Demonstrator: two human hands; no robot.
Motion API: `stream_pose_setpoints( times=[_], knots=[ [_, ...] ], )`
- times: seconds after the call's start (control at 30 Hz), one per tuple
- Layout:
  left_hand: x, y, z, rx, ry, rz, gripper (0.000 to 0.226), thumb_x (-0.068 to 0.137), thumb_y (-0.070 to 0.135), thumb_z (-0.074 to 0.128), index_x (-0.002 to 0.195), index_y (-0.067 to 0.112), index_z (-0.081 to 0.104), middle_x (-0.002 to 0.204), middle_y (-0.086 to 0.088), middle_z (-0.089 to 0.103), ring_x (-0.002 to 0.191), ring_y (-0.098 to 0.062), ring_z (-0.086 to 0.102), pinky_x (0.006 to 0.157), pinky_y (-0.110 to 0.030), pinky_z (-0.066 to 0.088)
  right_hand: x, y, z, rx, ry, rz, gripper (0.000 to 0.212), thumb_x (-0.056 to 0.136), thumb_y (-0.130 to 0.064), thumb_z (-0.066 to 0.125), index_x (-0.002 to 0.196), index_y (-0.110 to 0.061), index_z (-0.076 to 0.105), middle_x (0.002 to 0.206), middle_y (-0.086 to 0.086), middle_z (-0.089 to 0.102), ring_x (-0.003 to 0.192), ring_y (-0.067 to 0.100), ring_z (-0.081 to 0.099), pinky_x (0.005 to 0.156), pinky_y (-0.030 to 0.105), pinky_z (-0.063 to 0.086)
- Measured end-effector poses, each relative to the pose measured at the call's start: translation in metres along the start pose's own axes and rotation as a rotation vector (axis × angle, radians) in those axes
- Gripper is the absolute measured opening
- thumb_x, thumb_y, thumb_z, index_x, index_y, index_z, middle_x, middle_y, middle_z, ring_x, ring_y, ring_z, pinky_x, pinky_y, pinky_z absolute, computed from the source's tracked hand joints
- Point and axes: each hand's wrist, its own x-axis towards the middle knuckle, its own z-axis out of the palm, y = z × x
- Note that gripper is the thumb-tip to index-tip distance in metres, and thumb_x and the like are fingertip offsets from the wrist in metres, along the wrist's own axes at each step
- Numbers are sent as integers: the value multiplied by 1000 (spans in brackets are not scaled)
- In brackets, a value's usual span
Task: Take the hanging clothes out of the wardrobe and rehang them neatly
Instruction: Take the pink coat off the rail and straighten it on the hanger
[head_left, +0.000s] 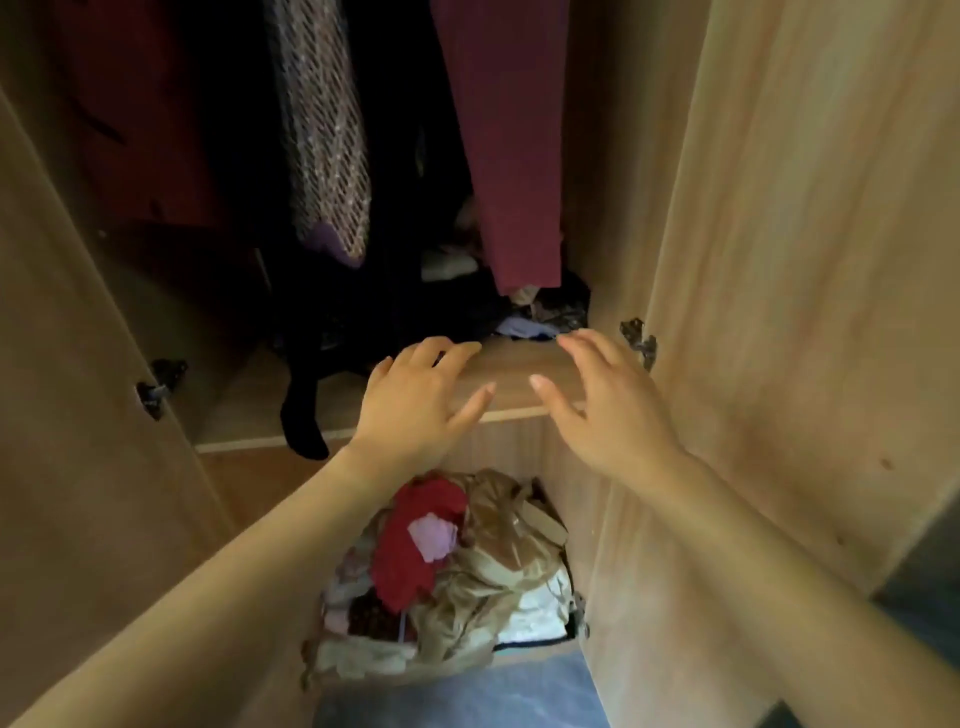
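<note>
Empty hands reaching into the open wardrobe (779, 260).

Left hand (415, 400) and right hand (608, 405) hover spread, holding nothing, seemingly about to lift out the maroon garment (509, 156) and patterned garment (327, 145) hanging above.

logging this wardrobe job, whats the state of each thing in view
left door: swung open
right door: swung open
maroon garment: hanging
patterned garment: hanging
black garment: drooping over the shelf edge
pile of clothes: heaped loose below the shelf
left hand: open, empty, above the shelf
right hand: open, empty, above the shelf
</note>
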Motion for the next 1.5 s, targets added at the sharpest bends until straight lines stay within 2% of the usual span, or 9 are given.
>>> stream_pose_setpoints(
  times=[0.13,0.33,0.57,0.8,0.97,1.13,1.27,1.4,1.5],
  knots=[
    [79,-15,-30,3,132,23,71,82,66,19,137,27,41,135,-1,48,123,-24,46,97,-44,41,89,-6,-21,21,154,-92,67,89,-58,36,135,-10,46,141,10,43,130,25,40,105,42,37],
    [205,-31,-69,32,300,77,66,85,64,25,138,26,41,134,-1,48,121,-22,46,93,-43,44,219,-3,-59,-35,278,-228,59,94,-51,39,139,-13,39,147,4,35,135,20,31,108,34,31],
    [337,-41,-135,147,560,84,61,86,61,29,136,28,42,134,0,47,120,-22,46,90,-41,44,371,-12,-131,-6,569,-375,53,94,-46,45,137,-16,41,146,0,34,135,16,31,99,23,29],
    [424,-53,-184,236,684,52,56,88,60,34,134,29,43,133,-1,46,119,-24,46,89,-44,46,492,-34,-163,-29,683,-434,59,94,-45,47,142,-14,34,151,4,24,137,22,27,106,33,30],
    [473,-76,-206,333,814,87,54,88,58,36,130,27,48,131,-2,48,120,-24,46,89,-41,43,553,-48,-173,-146,665,-420,63,94,-46,45,147,-18,25,156,3,13,141,24,18,110,38,27],
    [517,-104,-230,352,922,160,63,82,59,29,128,23,52,130,-4,51,121,-25,46,93,-42,41,588,-39,-178,-264,677,-362,64,94,-47,42,148,-18,21,156,2,15,140,24,19,110,39,27],
    [552,-113,-230,236,919,230,57,87,58,33,129,24,51,130,-2,50,120,-22,45,90,-38,43,595,-11,-175,-313,746,-329,63,95,-46,42,148,-21,21,156,-1,17,141,18,18,111,34,23],
    [584,-121,-212,150,877,292,64,82,63,24,131,29,47,133,2,47,122,-17,43,93,-35,42,604,7,-184,-106,905,-307,54,94,-44,45,140,-16,40,149,0,33,136,13,29,105,21,21],
    [602,-125,-200,134,866,309,78,75,67,11,135,28,44,140,4,43,128,-15,40,98,-33,39,626,-7,-206,-248,935,-288,55,95,-43,44,141,-13,36,147,4,37,134,18,33,107,29,26]
  ],
)
